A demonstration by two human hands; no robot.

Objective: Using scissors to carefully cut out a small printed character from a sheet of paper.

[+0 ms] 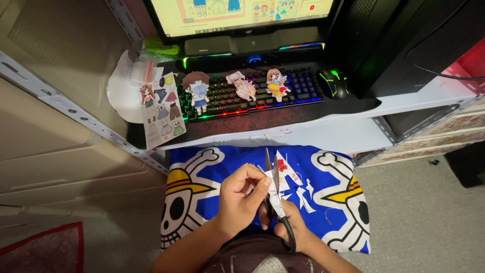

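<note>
Scissors (275,197) gripped in right hand (293,230), blades up; left hand (242,199) fingers pinch paper cutout (283,174) taut for trimming. Scraps (305,194) on blue cloth (227,156); dolls (242,86) on keyboard (303,88).

dolls (237,86) on keyboard (303,88) | mouse (333,83) right of keyboard | sheet (162,108) left | pillow (202,202) before shelf (343,134)

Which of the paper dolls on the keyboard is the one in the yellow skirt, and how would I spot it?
Start at the backlit keyboard on the shelf below the monitor. Three cut-out paper dolls lie across its keys; take the rightmost doll, nearest the black mouse. It alone wears a yellow skirt, while the middle doll is pink and the left doll is blue with big brown hair.
</note>
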